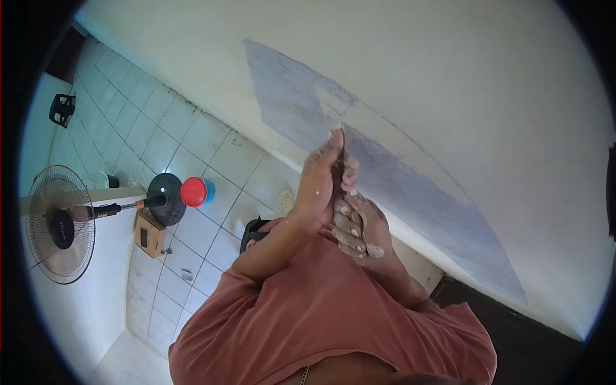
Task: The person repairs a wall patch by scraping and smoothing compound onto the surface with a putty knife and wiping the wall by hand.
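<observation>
My left hand (317, 183) and my right hand (366, 224) are together in front of my chest. White pasty lumps cling to the bent fingers of my right hand, and a paler smear coats the fingertips of my left. The left fingers are folded, with a dark gap between them and the thumb side; whatever lies inside is hidden. Curled against the base of the left hand, the right fingers hide anything in their grip. Beyond both hands is a cream wall (462, 77) with a long grey-lilac patch (282, 86) across it.
To the left stands a pedestal fan (62, 224) on a round black base (168, 208). Beside it are a bucket with a red lid (194, 192) and a brown box (149, 235). A black stool (62, 110) is farther off on the tiled floor (212, 144).
</observation>
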`<state>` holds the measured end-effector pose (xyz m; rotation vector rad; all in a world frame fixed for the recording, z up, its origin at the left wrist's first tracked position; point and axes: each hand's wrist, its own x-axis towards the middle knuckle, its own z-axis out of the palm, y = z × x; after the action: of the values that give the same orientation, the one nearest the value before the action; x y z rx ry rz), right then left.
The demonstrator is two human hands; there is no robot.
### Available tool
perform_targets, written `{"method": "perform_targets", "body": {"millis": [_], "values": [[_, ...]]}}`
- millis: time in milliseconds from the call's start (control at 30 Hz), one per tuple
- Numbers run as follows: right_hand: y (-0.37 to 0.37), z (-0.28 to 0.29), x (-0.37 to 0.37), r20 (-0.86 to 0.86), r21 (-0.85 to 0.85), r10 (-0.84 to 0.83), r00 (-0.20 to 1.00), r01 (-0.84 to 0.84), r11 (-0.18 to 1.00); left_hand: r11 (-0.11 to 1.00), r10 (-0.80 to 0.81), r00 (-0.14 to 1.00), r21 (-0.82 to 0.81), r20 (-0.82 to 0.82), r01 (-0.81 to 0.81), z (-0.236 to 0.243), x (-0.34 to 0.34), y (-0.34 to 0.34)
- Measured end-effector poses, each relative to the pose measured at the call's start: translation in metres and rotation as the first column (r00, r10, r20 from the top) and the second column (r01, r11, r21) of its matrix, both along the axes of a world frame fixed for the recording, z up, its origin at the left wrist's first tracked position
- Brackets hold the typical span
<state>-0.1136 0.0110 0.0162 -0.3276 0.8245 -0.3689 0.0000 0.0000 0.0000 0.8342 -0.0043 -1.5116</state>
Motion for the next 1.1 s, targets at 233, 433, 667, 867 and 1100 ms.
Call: {"method": "perform_targets", "body": {"millis": [233,433,667,867,1100], "values": [[-0.001,0.001,-0.003,-0.018,-0.054,-0.007,1.000,0.006,0.999,0.999,0.034,0.999,-0.041,-0.005,-0.034,-0.002,-0.009,-0.002],[-0.001,-0.001,0.004,-0.020,-0.067,0.005,1.000,-0.006,0.998,0.994,0.038,0.997,-0.108,0.061,-0.031,0.002,0.005,-0.003],[-0.003,0.002,0.006,0.033,-0.074,0.011,0.999,-0.008,0.997,0.999,0.040,0.998,-0.007,0.057,-0.040,0.005,0.004,-0.003],[-0.007,0.013,0.014,0.021,-0.015,0.050,0.999,-0.049,0.999,0.997,0.072,0.997,-0.041,0.002,-0.072,0.013,0.006,0.000],[-0.008,0.008,0.019,0.017,-0.107,0.064,0.998,-0.062,0.992,0.977,0.172,0.985,-0.127,-0.001,-0.170,0.003,0.015,-0.006]]}}
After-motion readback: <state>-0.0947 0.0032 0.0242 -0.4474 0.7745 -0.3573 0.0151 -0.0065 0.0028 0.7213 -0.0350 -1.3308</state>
